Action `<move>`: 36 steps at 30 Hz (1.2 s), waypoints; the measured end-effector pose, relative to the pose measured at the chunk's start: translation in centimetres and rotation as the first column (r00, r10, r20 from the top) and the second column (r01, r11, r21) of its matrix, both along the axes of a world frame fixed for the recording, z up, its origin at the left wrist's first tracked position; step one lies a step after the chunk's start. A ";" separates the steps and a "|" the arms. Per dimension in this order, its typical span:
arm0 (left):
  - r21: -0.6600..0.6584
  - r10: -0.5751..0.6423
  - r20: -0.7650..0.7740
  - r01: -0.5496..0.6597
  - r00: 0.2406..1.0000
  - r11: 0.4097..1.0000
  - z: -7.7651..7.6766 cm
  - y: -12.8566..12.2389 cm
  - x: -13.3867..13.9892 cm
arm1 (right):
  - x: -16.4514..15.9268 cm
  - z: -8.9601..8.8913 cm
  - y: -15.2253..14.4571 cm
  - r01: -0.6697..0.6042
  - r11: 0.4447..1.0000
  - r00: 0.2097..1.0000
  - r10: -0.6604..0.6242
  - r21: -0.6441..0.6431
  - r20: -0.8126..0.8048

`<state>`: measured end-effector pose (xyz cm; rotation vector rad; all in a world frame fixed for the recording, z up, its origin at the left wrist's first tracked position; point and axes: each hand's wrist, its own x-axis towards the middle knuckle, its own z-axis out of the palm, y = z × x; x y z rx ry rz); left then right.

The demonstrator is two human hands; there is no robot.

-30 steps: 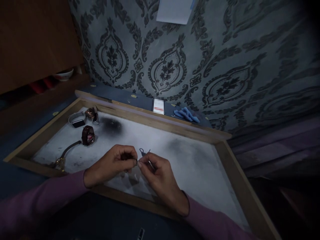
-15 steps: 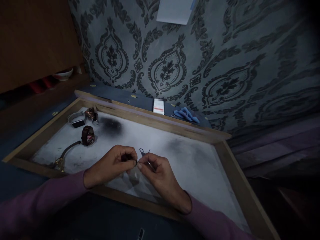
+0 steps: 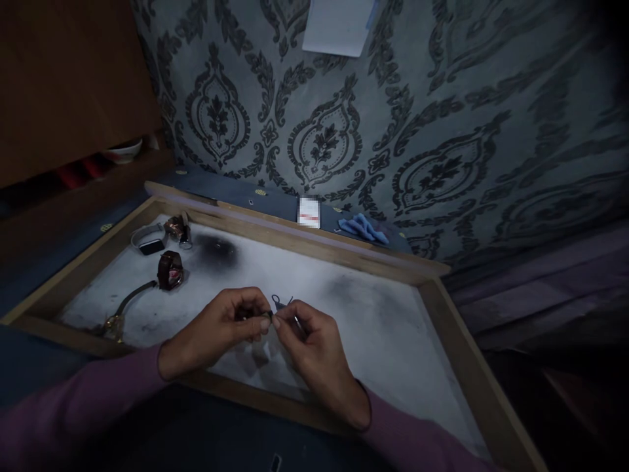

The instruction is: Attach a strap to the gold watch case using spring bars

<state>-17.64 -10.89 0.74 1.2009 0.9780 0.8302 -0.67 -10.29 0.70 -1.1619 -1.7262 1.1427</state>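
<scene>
Above the near part of the drawer, my left hand point(image 3: 223, 324) pinches a small dark piece point(image 3: 269, 315) between thumb and fingertips. Its kind cannot be made out. My right hand point(image 3: 317, 347) meets it there, thumb and forefinger closed on the same piece. A thin shiny tool point(image 3: 299, 325) shows along the right fingers, mostly covered by them. Just beyond the fingertips is a dark loop point(image 3: 276, 299), possibly part of that tool. Wristwatches lie to the left: a dark-strapped one point(image 3: 170, 271), a square-faced one point(image 3: 151, 246) and a gold-coloured one point(image 3: 114, 326).
The shallow wooden drawer point(image 3: 437, 308) has a pale, smudged bottom. Behind its far edge are a blurred white card point(image 3: 309, 213) and a crumpled blue cloth point(image 3: 363, 227). Another watch point(image 3: 185, 231) lies in the far left corner. Patterned wallpaper rises behind.
The hands stay together at nearly the same spot. The left fingers have opened out slightly, and more of the dark piece shows between the fingertips. The view has shifted a little.
</scene>
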 end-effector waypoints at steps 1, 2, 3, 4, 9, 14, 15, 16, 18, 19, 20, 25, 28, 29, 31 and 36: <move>-0.004 0.009 0.004 -0.009 1.000 1.000 -0.1 0.0 0.0 | 0.0 0.0 0.0 -0.002 1.000 1.000 0.002 0.008 0.008; -0.004 0.015 -0.001 -0.015 1.000 1.000 -0.1 0.1 0.0 | 0.0 0.0 0.0 -0.004 1.000 1.000 0.004 0.016 0.016; 0.002 0.019 -0.011 -0.019 1.000 1.000 -0.1 0.1 0.1 | 0.0 0.1 0.0 -0.006 1.000 1.000 0.005 0.024 0.025; 0.011 0.021 -0.025 -0.020 0.999 1.000 0.0 0.1 0.0 | 0.0 0.1 -0.1 -0.008 1.000 0.999 0.007 0.030 0.033; 0.019 -0.001 -0.049 0.002 0.999 1.000 0.5 0.1 0.0 | 0.1 0.1 -0.1 -0.024 0.999 0.999 0.022 0.036 0.043; -0.028 -0.008 -0.044 0.007 0.999 1.000 1.0 0.1 0.0 | 0.2 0.2 -0.3 -0.062 0.997 0.998 0.060 0.044 0.033; -0.030 -0.005 -0.043 0.004 0.999 1.000 1.1 0.0 0.0 | 0.2 0.2 -0.3 -0.068 0.997 0.997 0.067 0.038 0.031; -0.029 0.001 -0.038 -0.002 0.999 1.000 1.2 0.0 0.0 | 0.2 0.1 -0.3 -0.074 0.997 0.997 0.073 0.030 0.027; -0.027 0.018 -0.023 -0.019 1.000 0.999 1.4 0.0 0.0 | 0.3 0.0 -0.3 -0.084 0.997 0.996 0.084 0.001 0.016; -0.027 0.027 -0.016 -0.027 1.000 0.999 1.4 0.0 0.0 | 0.3 -0.1 -0.2 -0.089 0.996 0.996 0.089 -0.016 0.010; -0.026 0.033 -0.014 -0.033 0.999 0.999 1.5 0.0 0.0 | 0.3 -0.2 -0.2 -0.095 0.995 0.995 0.095 -0.034 0.004; -0.008 0.027 -0.024 -0.027 0.999 1.000 1.5 0.1 0.0 | 0.3 -0.2 -0.1 -0.101 0.990 0.995 0.099 -0.099 -0.030; -0.009 0.038 -0.037 -0.039 0.999 0.999 1.4 0.1 0.0 | 0.3 -0.1 -0.2 -0.086 0.993 0.996 0.084 -0.084 -0.023; -0.018 0.049 -0.043 -0.050 0.998 0.999 1.5 0.1 0.0 | 0.3 -0.1 -0.2 -0.082 0.994 0.997 0.080 -0.074 -0.021; -0.049 0.075 -0.048 -0.077 0.996 0.996 1.5 0.1 0.1 | 0.3 -0.1 -0.2 -0.082 0.995 0.996 0.081 -0.060 -0.026; -0.167 0.107 0.014 -0.103 0.994 0.981 1.4 0.1 0.2 | 0.4 0.1 0.1 -0.119 0.983 0.989 0.104 -0.142 -0.104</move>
